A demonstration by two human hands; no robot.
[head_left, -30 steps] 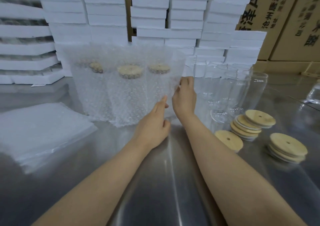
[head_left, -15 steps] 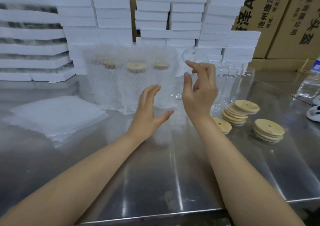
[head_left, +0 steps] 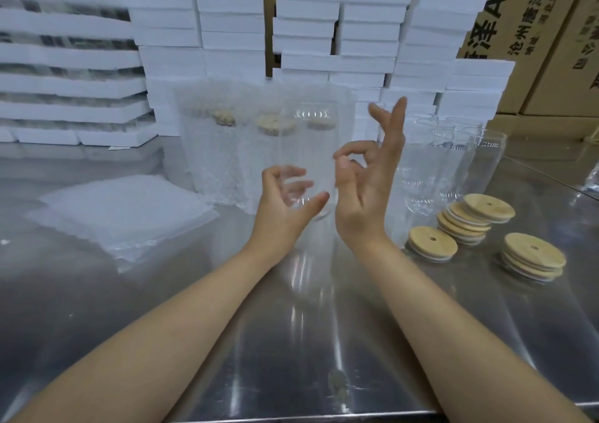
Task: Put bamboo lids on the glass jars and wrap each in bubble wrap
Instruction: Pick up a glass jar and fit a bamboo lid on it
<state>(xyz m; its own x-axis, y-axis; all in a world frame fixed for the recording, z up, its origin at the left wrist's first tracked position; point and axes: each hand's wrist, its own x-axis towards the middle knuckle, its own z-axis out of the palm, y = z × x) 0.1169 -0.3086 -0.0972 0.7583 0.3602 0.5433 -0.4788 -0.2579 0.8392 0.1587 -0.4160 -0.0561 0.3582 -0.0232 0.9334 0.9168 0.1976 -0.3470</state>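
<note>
Jar in hand, lid next.

Bare glass jar (head_left: 306,163) is upright just above the desk (head_left: 291,341), between both hands. L hand (head_left: 282,202) cups its lower part, grip curled round the glass; R hand (head_left: 366,189) is beside it, fingers loose, clasping nothing. Advice: keep L firm w/ thumb under the base, send R to the single bamboo lid (head_left: 432,242), press it on square. Wrapped jars (head_left: 246,150) stand behind, bubble wrap stack (head_left: 123,208) at left.

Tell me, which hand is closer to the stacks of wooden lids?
Right. The right hand is raised just left of the bamboo lids, with only a short gap of table between. The left hand is further left, beyond the right hand.
</note>
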